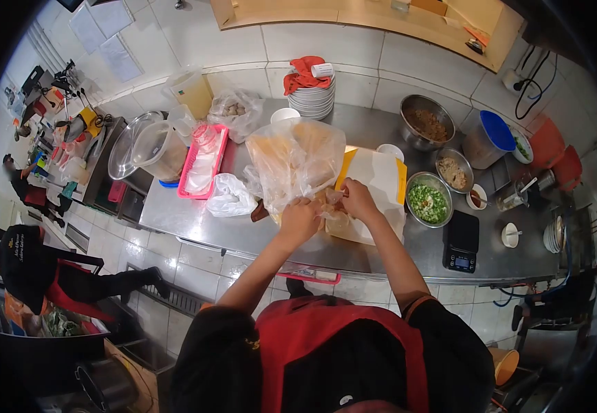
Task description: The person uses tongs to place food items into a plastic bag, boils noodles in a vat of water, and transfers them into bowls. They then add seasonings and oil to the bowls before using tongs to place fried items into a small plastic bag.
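Observation:
A large clear plastic bag (291, 155) with pale yellow contents lies on the steel counter in front of me. My left hand (300, 219) is closed on the bag's near end. My right hand (357, 199) pinches the gathered plastic just to the right, its fingertips partly hidden. Exactly what is inside the bag cannot be made out through the plastic. Under and beside my right hand lies a white board (380, 180) with yellow edges. A crumpled white plastic bag (232, 196) sits left of my left hand.
Right on the steel counter (419, 251) stand a bowl of chopped greens (428, 201), bowls of brownish filling (425, 122) and a black scale (461, 241). Left are a pink basket (202, 162) and a clear tub (161, 153). Stacked plates (312, 102) stand behind. A co-worker (44, 268) is at far left.

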`<state>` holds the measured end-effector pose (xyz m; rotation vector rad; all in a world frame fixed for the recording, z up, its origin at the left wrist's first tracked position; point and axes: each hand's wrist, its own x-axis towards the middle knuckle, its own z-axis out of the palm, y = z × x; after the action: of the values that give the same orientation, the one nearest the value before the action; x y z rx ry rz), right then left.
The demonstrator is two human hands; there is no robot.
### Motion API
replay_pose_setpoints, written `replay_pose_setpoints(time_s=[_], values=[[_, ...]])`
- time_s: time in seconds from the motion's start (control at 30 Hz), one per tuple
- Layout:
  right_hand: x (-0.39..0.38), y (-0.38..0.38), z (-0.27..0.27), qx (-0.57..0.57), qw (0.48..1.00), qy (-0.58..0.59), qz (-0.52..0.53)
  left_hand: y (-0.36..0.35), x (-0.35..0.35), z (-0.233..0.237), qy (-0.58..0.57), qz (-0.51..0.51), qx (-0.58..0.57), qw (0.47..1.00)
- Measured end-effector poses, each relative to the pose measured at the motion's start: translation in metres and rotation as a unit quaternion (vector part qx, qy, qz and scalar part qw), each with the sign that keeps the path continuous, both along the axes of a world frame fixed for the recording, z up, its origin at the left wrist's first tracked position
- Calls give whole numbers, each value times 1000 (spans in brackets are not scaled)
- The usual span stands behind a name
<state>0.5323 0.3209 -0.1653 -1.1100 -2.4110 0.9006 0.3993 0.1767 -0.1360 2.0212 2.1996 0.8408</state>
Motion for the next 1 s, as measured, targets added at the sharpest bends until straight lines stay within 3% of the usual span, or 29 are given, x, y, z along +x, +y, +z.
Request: replay_pose_setpoints(time_s=[0.27,0.37,0.47,0.57,0.67,0.77,0.87,1.0], values=[[21,2,-10,-33,998,58,8,1,7,5,-66,-33,63,995],[43,2,-3,87,996,-22,-4,7,10,8,-76,-27,77,994],[55,-22,2,67,988,-138,26,4,13,15,-90,-29,79,992],[57,-23,-18,105,981,-160,38,4,11,13,-106,-41,84,990],[57,-23,-25,144,984,-108,-4,-5,9,16,-124,-48,86,987],[47,-22,-22,-32,996,34,-76,-13,4,13,-133,-43,91,986],[32,-23,-23,-48,986,131,-97,-24,1,19,-144,-29,94,985],[17,-20,-24,-42,991,75,-100,-40,-2,24,-181,5,41,983]])
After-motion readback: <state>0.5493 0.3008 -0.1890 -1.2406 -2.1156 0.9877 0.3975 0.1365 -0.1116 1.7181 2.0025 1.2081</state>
